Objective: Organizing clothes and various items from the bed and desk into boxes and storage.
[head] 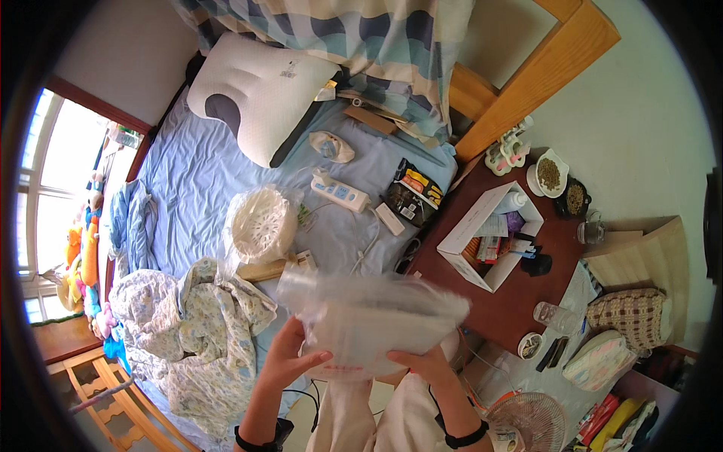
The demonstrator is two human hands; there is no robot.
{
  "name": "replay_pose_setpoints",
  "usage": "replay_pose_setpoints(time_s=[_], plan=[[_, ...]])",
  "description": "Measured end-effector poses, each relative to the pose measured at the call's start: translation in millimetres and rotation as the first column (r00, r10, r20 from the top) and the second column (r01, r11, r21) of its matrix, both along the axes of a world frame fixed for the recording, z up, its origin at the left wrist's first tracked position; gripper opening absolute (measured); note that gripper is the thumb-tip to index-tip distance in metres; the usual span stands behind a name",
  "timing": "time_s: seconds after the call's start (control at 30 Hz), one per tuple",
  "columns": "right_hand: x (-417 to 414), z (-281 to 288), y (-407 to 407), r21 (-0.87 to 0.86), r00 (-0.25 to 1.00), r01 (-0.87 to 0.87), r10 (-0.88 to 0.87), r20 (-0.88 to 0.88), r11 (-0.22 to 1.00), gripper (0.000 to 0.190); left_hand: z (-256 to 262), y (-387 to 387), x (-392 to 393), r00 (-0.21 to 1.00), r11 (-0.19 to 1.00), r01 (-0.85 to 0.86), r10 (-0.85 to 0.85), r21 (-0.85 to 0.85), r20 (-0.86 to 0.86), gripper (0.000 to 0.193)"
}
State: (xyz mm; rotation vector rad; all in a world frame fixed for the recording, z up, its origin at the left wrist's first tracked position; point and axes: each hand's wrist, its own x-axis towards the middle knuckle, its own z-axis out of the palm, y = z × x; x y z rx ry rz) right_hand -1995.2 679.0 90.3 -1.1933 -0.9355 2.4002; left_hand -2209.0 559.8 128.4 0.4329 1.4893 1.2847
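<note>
Between my two hands is a translucent plastic bag (378,327), blurred by motion, with something pale inside that I cannot make out. My left hand (294,353) grips its left side, thumb in front. On the right side, my right hand (421,364) pinches it with the thumb across the front. The bag is over my lap, above the near edge of the bed. Beyond it on the blue sheet (192,164) sits a white perforated basket (263,223) wrapped in clear plastic. A white power strip (340,193) lies to the right of that basket.
A patterned quilt (197,344) is bunched at left, and a white pillow (265,85) lies at the back. At right, a dark red table (497,316) carries an open white box (463,229) of small items and a glass jar (556,317). An electric fan (528,421) stands low right.
</note>
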Motion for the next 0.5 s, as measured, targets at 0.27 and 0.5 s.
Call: replay_pose_setpoints(time_s=[0.27, 0.5], plan=[[-22, 12, 15, 0.625, 0.943, -0.184, 0.317, -0.107, 0.759, 0.047, 20, 5, -23, 0.975, 0.935, 0.119, -0.048, 0.333, -0.215, 0.047], [-40, 20, 10, 0.697, 0.966, -0.171, 0.257, -0.020, 0.697, 0.037, 18, -17, -36, 0.948, 0.944, -0.110, 0.194, 0.313, -0.253, 0.017]])
